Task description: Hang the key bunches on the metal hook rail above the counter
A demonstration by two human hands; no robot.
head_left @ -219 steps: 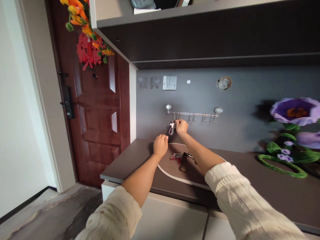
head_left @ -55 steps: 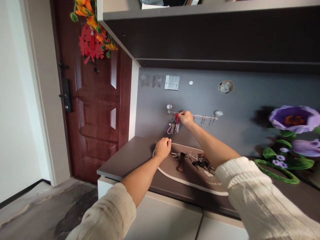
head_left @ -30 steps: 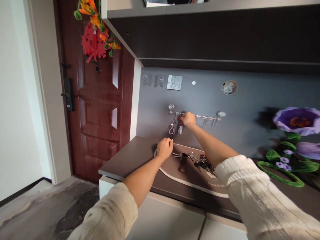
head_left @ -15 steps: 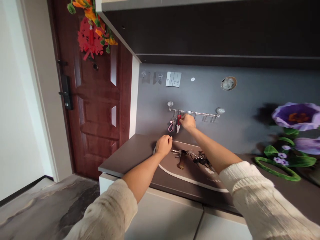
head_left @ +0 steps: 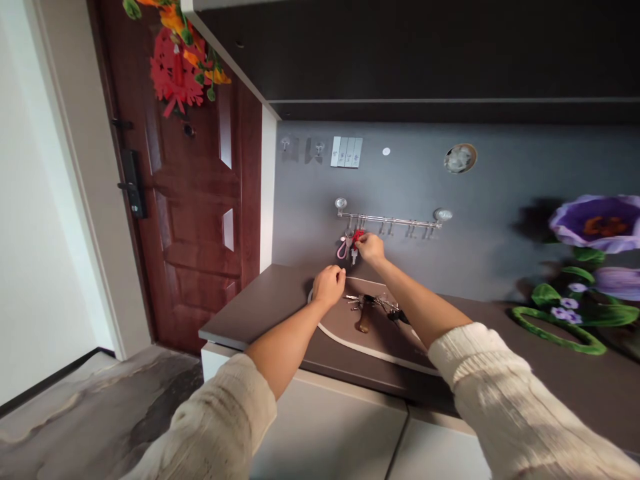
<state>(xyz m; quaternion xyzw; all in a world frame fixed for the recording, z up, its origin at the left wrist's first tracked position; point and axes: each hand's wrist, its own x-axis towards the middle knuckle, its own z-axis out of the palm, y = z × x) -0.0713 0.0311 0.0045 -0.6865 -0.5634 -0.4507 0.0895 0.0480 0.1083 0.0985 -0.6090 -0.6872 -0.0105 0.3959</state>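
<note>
My right hand point(head_left: 371, 247) is at the wall rail, fingers pinched at a red key tag point(head_left: 357, 236). A silver key point(head_left: 355, 255) hangs below the tag; I cannot tell whether its ring sits on a hook. Just left of it, another set of keys with a pink loop strap point(head_left: 343, 249) hangs from the hook rail point(head_left: 395, 221). Lower down, my left hand point(head_left: 330, 285) is closed above the left end of the mat, its fingertips hidden. Several loose keys point(head_left: 383, 303) and a brown key fob point(head_left: 363, 325) lie on the mat point(head_left: 350, 341).
A dark overhead cabinet point(head_left: 410, 53) spans the top. Purple fabric flowers point(head_left: 597, 227) stand on the counter point(head_left: 260, 300) at right. Switches point(head_left: 347, 152) and two clear hooks are on the wall. A dark red door point(head_left: 195, 233) is at left.
My right hand has shifted slightly left and down at the rail, and more of the red tag shows. My left hand stays about where it was. The view has moved a little.
</note>
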